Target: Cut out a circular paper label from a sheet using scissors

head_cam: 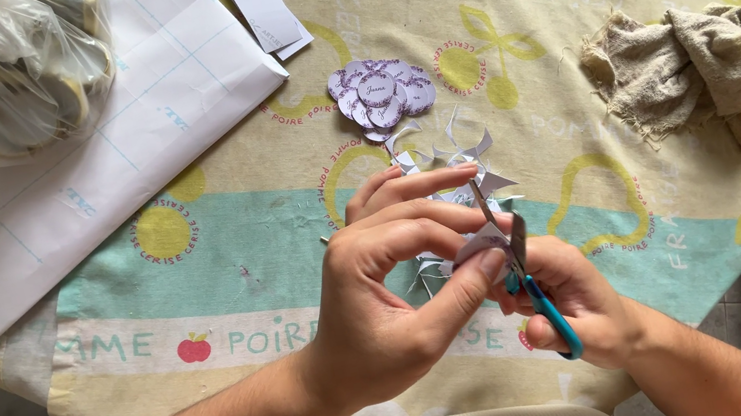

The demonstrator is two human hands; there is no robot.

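At the upper left of the frame a clear plastic bag of round discs (11, 68) rests on a large white sheet of gridded paper (81, 178) that hangs over the tabletop's edge. Moving right, your left hand (386, 297) has its grip pinched, thumb against fingers, on a small piece of white paper (478, 242) held at centre frame just above the table. Behind it, toward the top centre, a stack of round purple-printed paper labels (381, 94) lies already cut out, and curled white paper offcuts (452, 153) are scattered between that stack and your hands; so a fair number look done, though how many remain you cannot tell from here. Your right hand (565, 301) is closed around teal-handled scissors (532, 286), blades meeting the paper. Further right a crumpled beige cloth (686, 66) sits well apart. The tabletop wears a yellow and mint fruit-printed tablecloth (226, 254); grey floor shows at lower left.
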